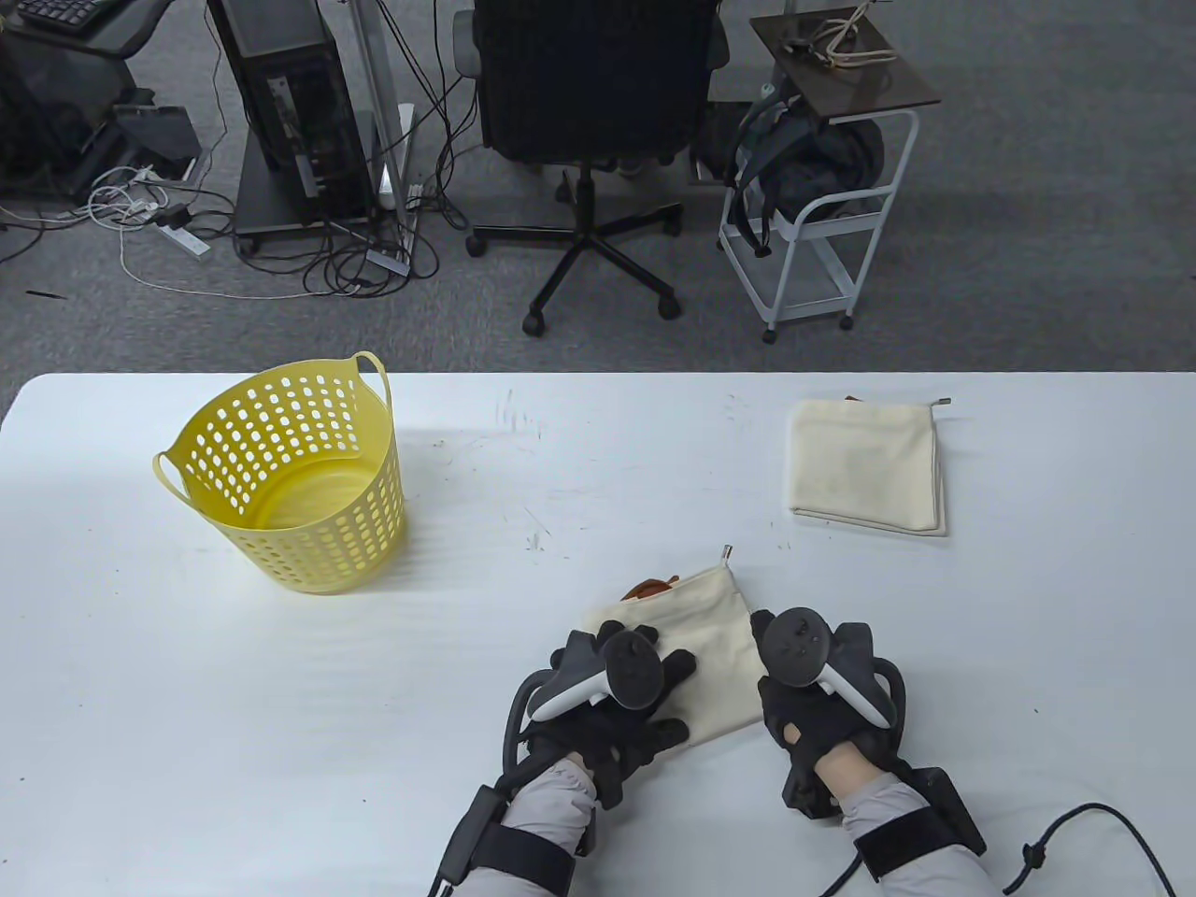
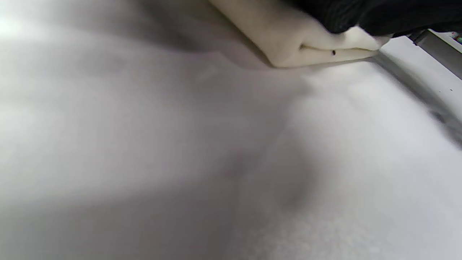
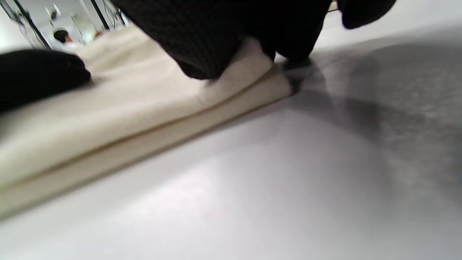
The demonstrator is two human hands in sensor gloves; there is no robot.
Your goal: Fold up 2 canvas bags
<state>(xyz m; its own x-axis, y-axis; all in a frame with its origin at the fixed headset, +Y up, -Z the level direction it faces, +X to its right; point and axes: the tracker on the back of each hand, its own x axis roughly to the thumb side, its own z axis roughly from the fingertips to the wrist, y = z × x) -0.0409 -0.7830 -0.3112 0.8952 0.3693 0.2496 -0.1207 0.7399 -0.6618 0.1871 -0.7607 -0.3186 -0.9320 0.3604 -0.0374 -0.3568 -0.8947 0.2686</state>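
Where hands (image 1: 607, 691) press, canvas bag (image 1: 715, 645) beneath.

cream canvas bags (image 1: 712, 645) (image 1: 867, 467), yellow perforated basket (image 1: 294, 472), white table (image 1: 280, 729), black gloves (image 1: 813, 719)

Trackers hide both hands' fingers (image 1: 677, 668) on the near bag (image 1: 710, 635) (both wrist views are blurred).

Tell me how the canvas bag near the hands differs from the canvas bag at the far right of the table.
The near bag has the left hand and the right hand resting on it; the far bag lies untouched. The near bag sits turned at an angle; the far bag lies almost square to the table edge. Both are cream, folded flat, with a metal zipper pull.
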